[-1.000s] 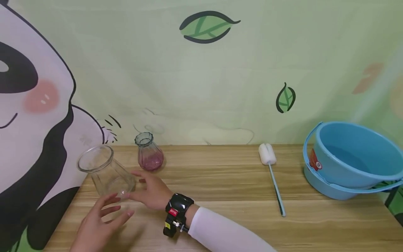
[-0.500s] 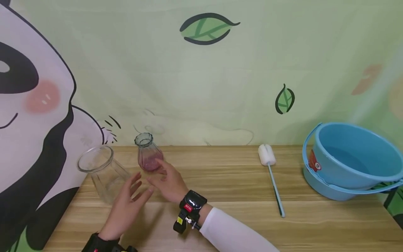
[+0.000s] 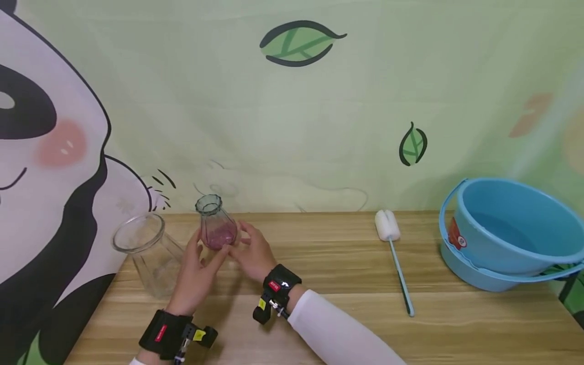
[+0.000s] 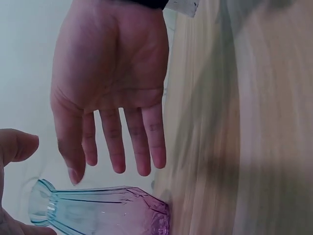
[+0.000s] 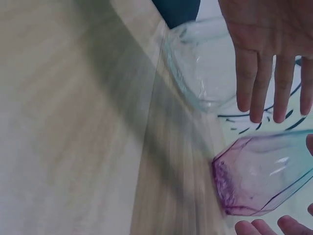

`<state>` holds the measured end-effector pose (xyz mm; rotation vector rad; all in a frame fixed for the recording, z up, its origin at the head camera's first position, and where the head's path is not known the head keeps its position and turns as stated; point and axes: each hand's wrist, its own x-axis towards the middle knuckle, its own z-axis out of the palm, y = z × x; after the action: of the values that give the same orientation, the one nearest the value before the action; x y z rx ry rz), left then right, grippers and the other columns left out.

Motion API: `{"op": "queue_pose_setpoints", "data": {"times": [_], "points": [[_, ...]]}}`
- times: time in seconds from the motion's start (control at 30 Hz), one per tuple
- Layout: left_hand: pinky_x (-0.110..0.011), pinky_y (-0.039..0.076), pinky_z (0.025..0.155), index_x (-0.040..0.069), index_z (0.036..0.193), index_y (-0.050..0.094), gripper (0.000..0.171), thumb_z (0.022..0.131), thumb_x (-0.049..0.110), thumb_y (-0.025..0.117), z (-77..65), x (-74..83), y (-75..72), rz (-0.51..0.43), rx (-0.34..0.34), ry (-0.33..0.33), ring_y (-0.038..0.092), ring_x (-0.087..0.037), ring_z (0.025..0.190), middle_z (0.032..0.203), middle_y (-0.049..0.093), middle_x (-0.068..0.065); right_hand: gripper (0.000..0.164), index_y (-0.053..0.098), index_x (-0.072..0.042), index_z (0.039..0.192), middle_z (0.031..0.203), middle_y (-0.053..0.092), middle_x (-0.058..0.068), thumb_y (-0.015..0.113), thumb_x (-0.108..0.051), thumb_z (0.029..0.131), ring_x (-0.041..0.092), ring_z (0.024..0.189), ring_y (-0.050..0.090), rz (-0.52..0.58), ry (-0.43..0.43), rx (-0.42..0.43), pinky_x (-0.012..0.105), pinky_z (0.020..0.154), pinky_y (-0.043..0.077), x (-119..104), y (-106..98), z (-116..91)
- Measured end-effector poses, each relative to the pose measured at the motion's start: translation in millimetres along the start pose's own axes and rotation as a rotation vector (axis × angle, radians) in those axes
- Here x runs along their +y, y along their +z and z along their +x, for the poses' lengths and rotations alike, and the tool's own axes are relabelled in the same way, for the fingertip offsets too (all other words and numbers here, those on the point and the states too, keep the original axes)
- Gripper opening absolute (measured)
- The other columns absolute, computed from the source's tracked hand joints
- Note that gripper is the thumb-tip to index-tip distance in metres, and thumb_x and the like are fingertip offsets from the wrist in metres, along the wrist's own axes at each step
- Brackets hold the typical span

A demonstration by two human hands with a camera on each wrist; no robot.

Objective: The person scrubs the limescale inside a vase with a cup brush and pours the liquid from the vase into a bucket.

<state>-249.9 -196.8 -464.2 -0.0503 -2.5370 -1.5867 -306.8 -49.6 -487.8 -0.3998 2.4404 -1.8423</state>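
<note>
Fingers on the left hand [image 3: 193, 276] and right hand [image 3: 255, 253] are extended and slightly spread, clamped on nothing; whether they touch glass I cannot tell. At the left of the frame, a wide, clear glass jar [image 3: 152, 261] stands on the wood-grain tabletop [image 3: 328, 263], partly behind the left hand, perhaps off to the side to leave room. Left of centre, a small faceted glass vase [image 3: 218, 232] stands upright between the hands, probably flanked so because smooth glass is steadier with support from two sides. Its frilled rim and neck are blue-green, fading to pinkish purple at the base. Farther right lies a white sponge-headed brush [image 3: 397, 263] with a slim blue handle; at far right sits a light-blue plastic bucket [image 3: 495, 252], both presumably placed clear of the hands.
</note>
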Motion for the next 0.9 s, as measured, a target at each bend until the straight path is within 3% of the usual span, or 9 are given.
{"op": "queue_pose_setpoints", "data": {"times": [0.17, 0.33, 0.53, 0.73, 0.9], "points": [[-0.068, 0.02, 0.106, 0.007, 0.154, 0.004, 0.093, 0.092, 0.037, 0.065, 13.2, -4.5, 6.3, 0.028, 0.05, -0.005, 0.012, -0.038, 0.137, 0.157, 0.009, -0.022, 0.077, 0.031, -0.013, 0.151, 0.146, 0.041, 0.01, 0.073, -0.019, 0.086, 0.026, 0.117, 0.051, -0.039, 0.007, -0.006, 0.038, 0.092, 0.05, 7.1, 2.3, 12.4], [-0.063, 0.022, 0.108, 0.01, 0.155, 0.008, 0.093, 0.089, 0.032, 0.07, 26.5, -8.0, 11.8, 0.024, 0.1, 0.013, 0.021, -0.033, 0.135, 0.153, 0.02, -0.023, 0.074, 0.03, -0.013, 0.151, 0.146, 0.041, 0.012, 0.068, -0.012, 0.087, 0.028, 0.115, 0.052, -0.066, -0.009, -0.012, 0.038, 0.093, 0.049, 10.4, 4.4, 23.1], [-0.061, 0.02, 0.11, 0.012, 0.155, 0.001, 0.104, 0.086, 0.037, 0.073, 38.9, -12.1, 13.1, 0.029, 0.126, -0.064, 0.016, -0.033, 0.136, 0.155, 0.011, -0.024, 0.075, 0.03, -0.014, 0.151, 0.145, 0.041, 0.017, 0.067, -0.009, 0.086, 0.033, 0.112, 0.054, -0.064, -0.032, -0.035, 0.038, 0.093, 0.049, 9.3, 5.1, 33.7], [-0.06, 0.024, 0.109, 0.012, 0.155, 0.002, 0.105, 0.084, 0.039, 0.075, 50.8, -14.3, 12.5, 0.07, 0.136, -0.071, 0.019, -0.033, 0.136, 0.155, 0.015, -0.023, 0.08, 0.031, -0.016, 0.151, 0.144, 0.044, 0.017, 0.068, -0.003, 0.081, 0.019, 0.11, 0.054, -0.064, -0.028, -0.066, 0.034, 0.093, 0.047, 9.4, 7.8, 42.9], [-0.061, 0.028, 0.107, 0.012, 0.155, 0.004, 0.105, 0.083, 0.039, 0.075, 56.9, -15.0, 12.4, 0.088, 0.149, -0.104, 0.025, -0.036, 0.133, 0.152, 0.02, -0.026, 0.079, 0.034, -0.017, 0.15, 0.141, 0.048, 0.013, 0.068, -0.006, 0.081, 0.018, 0.118, 0.047, -0.147, -0.033, -0.076, 0.041, 0.102, 0.04, 8.3, 9.7, 47.0]]}}
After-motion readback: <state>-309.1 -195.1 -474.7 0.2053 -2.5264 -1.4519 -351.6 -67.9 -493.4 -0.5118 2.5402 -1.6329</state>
